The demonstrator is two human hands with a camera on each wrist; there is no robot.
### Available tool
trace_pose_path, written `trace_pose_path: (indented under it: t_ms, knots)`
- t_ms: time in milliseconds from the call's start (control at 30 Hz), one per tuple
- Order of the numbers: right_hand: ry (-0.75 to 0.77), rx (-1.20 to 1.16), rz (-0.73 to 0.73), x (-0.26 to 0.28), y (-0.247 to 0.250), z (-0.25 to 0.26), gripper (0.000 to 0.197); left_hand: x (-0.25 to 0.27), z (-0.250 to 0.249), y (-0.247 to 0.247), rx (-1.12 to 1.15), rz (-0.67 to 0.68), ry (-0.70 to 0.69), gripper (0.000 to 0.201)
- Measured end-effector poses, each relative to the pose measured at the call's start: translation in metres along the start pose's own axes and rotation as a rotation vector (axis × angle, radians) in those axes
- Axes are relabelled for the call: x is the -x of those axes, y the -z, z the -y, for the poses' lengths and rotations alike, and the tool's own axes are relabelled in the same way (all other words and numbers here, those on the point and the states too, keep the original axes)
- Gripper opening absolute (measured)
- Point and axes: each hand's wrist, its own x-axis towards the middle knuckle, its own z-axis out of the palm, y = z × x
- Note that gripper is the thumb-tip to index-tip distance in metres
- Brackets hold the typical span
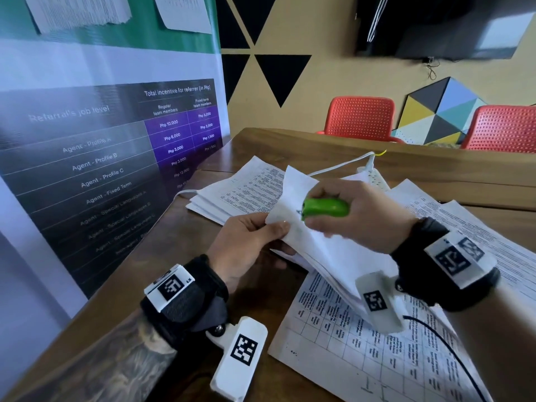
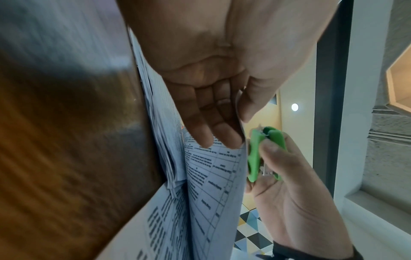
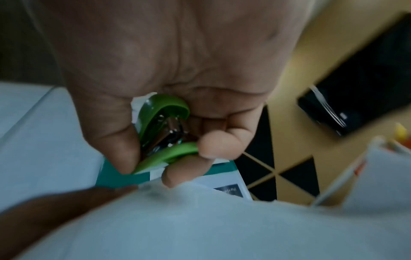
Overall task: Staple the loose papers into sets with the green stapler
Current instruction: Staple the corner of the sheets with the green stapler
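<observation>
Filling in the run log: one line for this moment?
left hand: pinches paper set corner | right hand: grips green stapler at that corner | staple: cannot tell

Office meeting room: incentive poster [image 1: 110, 134], wall screen [image 1: 443, 24], red chairs [image 1: 359, 116].

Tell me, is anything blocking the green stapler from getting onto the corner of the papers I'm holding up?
Nothing visible does. The right hand grips the green stapler right beside the lifted papers, which the left hand pinches just below that corner. The left thumb sits close, so keep it clear of the stapler's mouth.
</observation>
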Motion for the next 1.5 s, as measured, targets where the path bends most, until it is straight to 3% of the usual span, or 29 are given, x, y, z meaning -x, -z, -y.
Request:
trace_pose_path:
  t_ms: [67, 133, 433, 867, 1167, 1500]
  knots:
    - [0.034, 0.223, 0.007, 0.003, -0.005, 0.003, 0.017, 0.0, -0.001, -0.001, 0.019, -0.004, 0.005, 0.013]
    - [0.049, 0.285, 0.003, 0.004, -0.009, 0.005, 0.018, 0.0, -0.002, -0.002, 0.033, -0.017, 0.002, 0.013]
    - [0.084, 0.325, -0.056, 0.003, -0.014, 0.004, 0.019, 0.001, -0.001, -0.002, 0.002, -0.039, -0.015, 0.013]
    - [0.076, 0.315, -0.006, 0.004, -0.013, 0.005, 0.017, 0.004, 0.0, -0.005, -0.043, -0.015, -0.085, 0.018]
    - [0.22, 0.378, -0.01, 0.004, -0.018, 0.008, 0.018, 0.004, 0.0, -0.006, 0.049, -0.028, -0.074, 0.021]
    - [0.096, 0.384, -0.045, 0.007, -0.018, 0.014, 0.016, 0.005, 0.005, -0.008, -0.053, -0.061, -0.177, 0.021]
